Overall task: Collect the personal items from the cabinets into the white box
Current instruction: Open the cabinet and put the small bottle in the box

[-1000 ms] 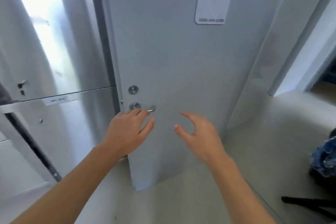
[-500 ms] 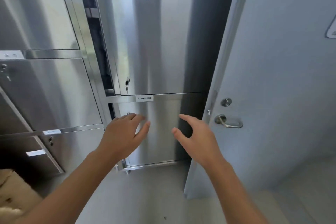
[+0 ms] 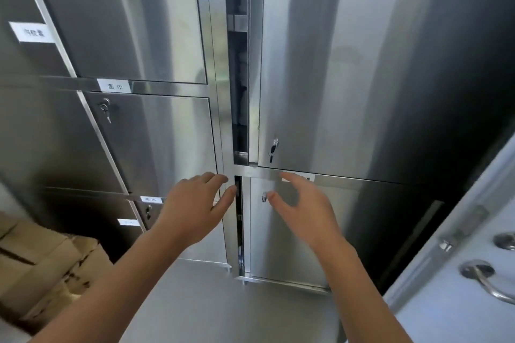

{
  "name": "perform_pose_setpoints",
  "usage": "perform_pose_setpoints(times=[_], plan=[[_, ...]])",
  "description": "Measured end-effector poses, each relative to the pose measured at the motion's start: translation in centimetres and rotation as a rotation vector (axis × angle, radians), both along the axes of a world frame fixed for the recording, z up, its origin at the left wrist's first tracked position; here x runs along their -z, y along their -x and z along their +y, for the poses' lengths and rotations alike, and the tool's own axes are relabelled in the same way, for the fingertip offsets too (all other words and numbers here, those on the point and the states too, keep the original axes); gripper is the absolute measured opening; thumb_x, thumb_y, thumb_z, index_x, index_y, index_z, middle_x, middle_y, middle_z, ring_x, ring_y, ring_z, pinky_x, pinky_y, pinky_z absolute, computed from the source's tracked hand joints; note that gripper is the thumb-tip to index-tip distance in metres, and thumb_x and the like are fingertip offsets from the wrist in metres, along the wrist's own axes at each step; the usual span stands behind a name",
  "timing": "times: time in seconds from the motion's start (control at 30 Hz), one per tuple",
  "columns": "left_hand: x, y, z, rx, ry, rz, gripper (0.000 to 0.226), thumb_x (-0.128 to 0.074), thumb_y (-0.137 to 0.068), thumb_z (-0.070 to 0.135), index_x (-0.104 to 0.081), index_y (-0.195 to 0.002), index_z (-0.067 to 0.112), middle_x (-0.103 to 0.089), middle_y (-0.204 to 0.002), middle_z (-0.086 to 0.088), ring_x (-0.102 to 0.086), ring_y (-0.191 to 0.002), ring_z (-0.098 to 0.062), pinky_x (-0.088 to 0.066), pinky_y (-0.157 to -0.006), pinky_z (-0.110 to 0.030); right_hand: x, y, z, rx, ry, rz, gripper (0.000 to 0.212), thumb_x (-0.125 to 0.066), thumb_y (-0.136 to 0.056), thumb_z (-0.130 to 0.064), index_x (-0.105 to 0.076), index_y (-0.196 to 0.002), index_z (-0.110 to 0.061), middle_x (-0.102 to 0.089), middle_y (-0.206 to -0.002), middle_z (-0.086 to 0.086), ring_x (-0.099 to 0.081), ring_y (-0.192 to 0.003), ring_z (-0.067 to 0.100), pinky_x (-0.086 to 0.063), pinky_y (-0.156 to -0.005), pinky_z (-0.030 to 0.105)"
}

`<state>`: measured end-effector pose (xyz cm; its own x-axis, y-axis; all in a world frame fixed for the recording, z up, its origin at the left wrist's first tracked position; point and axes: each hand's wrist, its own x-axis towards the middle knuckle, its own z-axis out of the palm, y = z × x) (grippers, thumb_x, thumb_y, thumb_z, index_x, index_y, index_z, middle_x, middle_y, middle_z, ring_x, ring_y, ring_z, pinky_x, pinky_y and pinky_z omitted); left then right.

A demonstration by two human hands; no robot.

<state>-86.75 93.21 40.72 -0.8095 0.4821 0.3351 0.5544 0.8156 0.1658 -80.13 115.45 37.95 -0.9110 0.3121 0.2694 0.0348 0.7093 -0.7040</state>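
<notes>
Stainless steel cabinets [image 3: 156,145] with labelled doors fill the view. The tall upper right door [image 3: 334,64] stands slightly ajar, with a dark gap on its left side. Below it the lower right door [image 3: 289,231] also shows a narrow gap, and a small key lock [image 3: 264,197] sits near its top left corner. My left hand [image 3: 195,209] hovers with relaxed fingers beside that gap. My right hand [image 3: 303,209] is spread in front of the lower door, thumb close to the lock. Neither hand holds anything. No white box or personal items are visible.
Cardboard boxes [image 3: 41,267] are stacked on the floor at the lower left. A pale room door [image 3: 451,301] with a metal lever handle [image 3: 487,278] stands open at the lower right, close to the cabinet.
The view has swung left from the room door to the steel cabinets. Both hands have stayed raised and empty, now nearer the lower right cabinet door.
</notes>
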Motion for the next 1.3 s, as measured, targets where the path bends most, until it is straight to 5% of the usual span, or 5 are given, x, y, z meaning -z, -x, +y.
perform_pose_setpoints(times=[0.4, 0.77, 1.0, 1.3], plan=[[-1.0, 13.1, 1.3, -0.058, -0.026, 0.016, 0.052, -0.028, -0.099, 0.056, -0.06, -0.126, 0.026, -0.066, -0.121, 0.006, -0.064, -0.098, -0.02, -0.047, -0.082, -0.033, -1.4, 15.4, 1.4, -0.074, 0.015, 0.016, 0.057, -0.065, -0.089, -0.059, -0.055, -0.14, -0.037, -0.057, -0.142, -0.014, -0.05, -0.132, 0.009, -0.038, -0.099, 0.022], [1.9, 26.8, 2.0, 0.228, -0.075, -0.012, 0.05, -0.027, -0.098, 0.056, -0.061, -0.121, 0.028, -0.068, -0.111, 0.009, -0.064, -0.091, -0.013, -0.048, -0.08, -0.027, -0.3, 24.7, -0.5, 0.155, 0.013, 0.026, 0.064, -0.059, -0.086, -0.065, -0.052, -0.143, -0.037, -0.057, -0.142, -0.018, -0.051, -0.132, 0.005, -0.042, -0.104, 0.025], [3.1, 30.3, 1.0, 0.445, -0.077, 0.02, 0.044, -0.029, -0.099, 0.054, -0.062, -0.115, 0.03, -0.067, -0.105, 0.012, -0.061, -0.087, -0.008, -0.038, -0.073, -0.02, 0.5, 26.6, -2.9, 0.324, 0.103, 0.07, 0.059, -0.062, -0.087, -0.061, -0.055, -0.141, -0.037, -0.061, -0.137, -0.022, -0.055, -0.125, -0.003, -0.044, -0.099, 0.021], [1.4, 30.6, 1.9, 0.551, -0.119, 0.056, 0.052, -0.026, -0.097, 0.056, -0.063, -0.12, 0.027, -0.067, -0.105, 0.011, -0.063, -0.089, -0.014, -0.043, -0.075, -0.026, -1.8, 25.5, -3.5, 0.435, 0.053, 0.128, 0.054, -0.064, -0.087, -0.059, -0.059, -0.136, -0.036, -0.064, -0.128, -0.025, -0.058, -0.115, -0.006, -0.049, -0.097, 0.024]])
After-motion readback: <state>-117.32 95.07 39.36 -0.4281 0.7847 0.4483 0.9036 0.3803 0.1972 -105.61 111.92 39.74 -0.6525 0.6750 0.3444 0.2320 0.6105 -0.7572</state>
